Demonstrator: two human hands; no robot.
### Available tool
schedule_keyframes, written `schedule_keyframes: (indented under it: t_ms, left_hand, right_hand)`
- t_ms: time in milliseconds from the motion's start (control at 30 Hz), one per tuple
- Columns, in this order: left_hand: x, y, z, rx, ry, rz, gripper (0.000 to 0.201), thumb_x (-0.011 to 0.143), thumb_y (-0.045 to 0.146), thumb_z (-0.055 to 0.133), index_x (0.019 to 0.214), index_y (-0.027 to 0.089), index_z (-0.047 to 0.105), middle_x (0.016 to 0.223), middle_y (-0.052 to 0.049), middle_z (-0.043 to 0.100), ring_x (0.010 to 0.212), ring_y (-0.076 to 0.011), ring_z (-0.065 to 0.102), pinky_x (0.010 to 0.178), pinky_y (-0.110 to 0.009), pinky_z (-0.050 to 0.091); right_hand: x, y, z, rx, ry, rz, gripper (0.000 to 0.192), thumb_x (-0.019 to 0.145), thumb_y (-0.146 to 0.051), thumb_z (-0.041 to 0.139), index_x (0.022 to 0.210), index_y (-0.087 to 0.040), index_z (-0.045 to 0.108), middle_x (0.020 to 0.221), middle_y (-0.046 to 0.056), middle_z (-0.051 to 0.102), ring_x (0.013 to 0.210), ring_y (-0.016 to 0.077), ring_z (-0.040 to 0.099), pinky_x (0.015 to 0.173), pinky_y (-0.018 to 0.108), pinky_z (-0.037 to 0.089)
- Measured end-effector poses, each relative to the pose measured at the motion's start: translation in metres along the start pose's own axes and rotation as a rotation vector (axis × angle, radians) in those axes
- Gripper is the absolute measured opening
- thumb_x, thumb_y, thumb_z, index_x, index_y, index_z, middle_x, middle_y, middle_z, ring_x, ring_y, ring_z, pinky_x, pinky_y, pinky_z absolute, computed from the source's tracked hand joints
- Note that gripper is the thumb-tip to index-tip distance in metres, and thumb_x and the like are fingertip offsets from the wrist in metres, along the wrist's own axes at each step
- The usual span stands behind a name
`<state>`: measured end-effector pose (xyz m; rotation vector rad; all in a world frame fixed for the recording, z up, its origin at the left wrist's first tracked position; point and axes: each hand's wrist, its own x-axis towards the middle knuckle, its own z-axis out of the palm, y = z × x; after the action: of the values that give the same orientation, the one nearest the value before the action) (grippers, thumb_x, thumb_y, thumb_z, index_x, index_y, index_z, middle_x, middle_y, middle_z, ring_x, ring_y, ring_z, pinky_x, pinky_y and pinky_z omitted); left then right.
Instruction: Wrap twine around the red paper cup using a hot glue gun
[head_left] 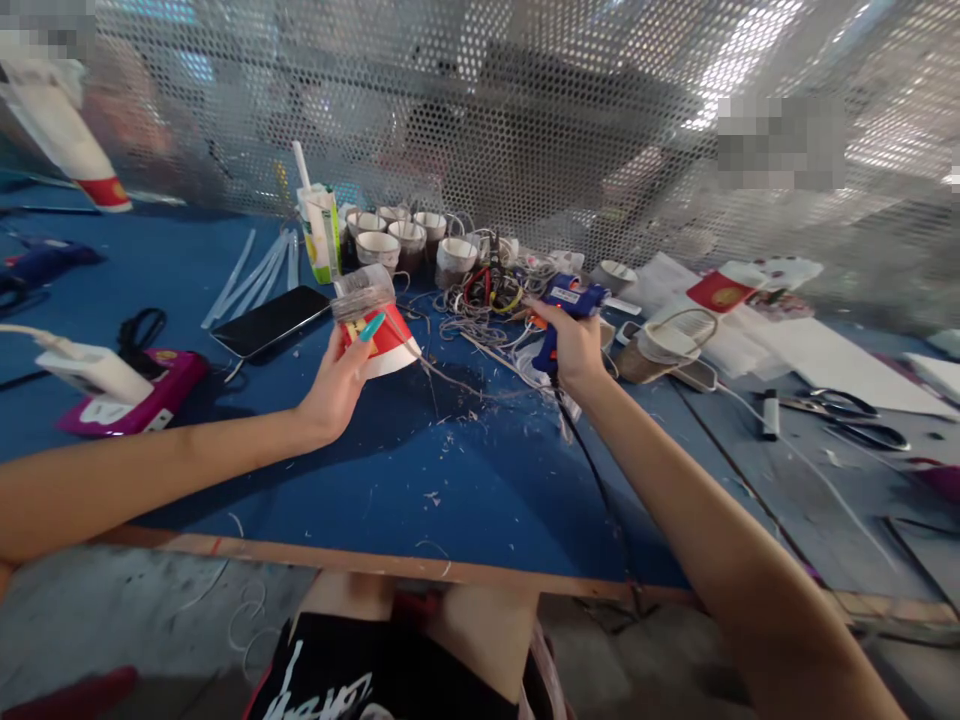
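Note:
My left hand (335,392) is closed around a red and white paper cup (391,345), tilted on its side above the table. Grey-brown cord (364,300) is wound about the cup's far end, and a loose strand trails off to the right. In my right hand (581,352) is a blue hot glue gun (568,294), its nozzle pointing left and its black cable (589,455) running down toward the table edge. Between the hands, a tangle of cord (480,325) lies on the blue table (450,480).
Several cord-wrapped cups (379,248) stand at the back beside a drink carton (322,235). Glue sticks (259,275), a phone (271,322) and a purple power strip (180,380) lie left. To the right are another wrapped cup (656,352) and scissors (844,408). Perforated metal mesh (420,130) rises behind.

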<state>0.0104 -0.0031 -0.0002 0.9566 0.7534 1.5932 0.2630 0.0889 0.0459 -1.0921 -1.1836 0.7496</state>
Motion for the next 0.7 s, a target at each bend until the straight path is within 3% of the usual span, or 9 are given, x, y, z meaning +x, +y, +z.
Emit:
schedule_keyframes:
  t_ms: [133,267,400,567,700]
  left_hand:
    - [-0.001,0.0,0.001,-0.02,-0.001,-0.103,0.034,0.076,0.039,0.074,0.105,0.023,0.066,0.11,-0.003,0.074,0.111,-0.0227,0.066,0.098,-0.036,0.053]
    - [-0.005,0.003,0.0,-0.063,-0.078,-0.283,0.032,0.076,0.032,0.075,0.104,0.021,0.065,0.101,-0.003,0.075,0.094,-0.0216,0.071,0.085,-0.038,0.059]
    - [-0.007,0.002,0.0,-0.115,-0.148,-0.384,0.031,0.08,0.031,0.072,0.108,0.021,0.064,0.102,-0.005,0.074,0.096,-0.0244,0.07,0.086,-0.044,0.06]
    - [-0.006,-0.004,-0.003,-0.106,-0.193,-0.411,0.046,0.067,0.027,0.083,0.107,0.022,0.062,0.103,-0.003,0.073,0.099,-0.0223,0.069,0.093,-0.038,0.054]
    - [-0.007,-0.009,-0.006,-0.053,-0.254,-0.356,0.053,0.065,0.027,0.087,0.11,0.023,0.059,0.107,-0.004,0.07,0.107,-0.0232,0.067,0.099,-0.039,0.049]
  right_hand:
    - [-0.02,-0.008,-0.006,0.03,-0.049,-0.091,0.021,0.062,-0.033,0.079,0.07,-0.02,0.065,0.073,0.0,0.069,0.08,0.02,0.069,0.083,0.038,0.056]
    - [-0.054,-0.017,-0.008,0.105,-0.177,0.009,0.021,0.065,-0.038,0.077,0.066,-0.02,0.066,0.065,0.001,0.065,0.064,0.0158,0.065,0.07,0.033,0.056]
    - [-0.083,-0.024,-0.008,0.141,-0.312,0.165,0.027,0.066,-0.041,0.079,0.062,-0.019,0.065,0.057,0.0,0.061,0.046,0.0129,0.055,0.045,0.029,0.049]
    - [-0.103,-0.029,-0.004,0.1,-0.498,0.219,0.039,0.07,-0.053,0.078,0.053,-0.021,0.064,0.048,0.001,0.059,0.038,0.0133,0.051,0.039,0.03,0.046]
    - [-0.111,-0.035,-0.001,0.073,-0.524,0.176,0.041,0.073,-0.055,0.075,0.05,-0.022,0.065,0.05,0.002,0.062,0.043,0.0156,0.056,0.044,0.031,0.05]
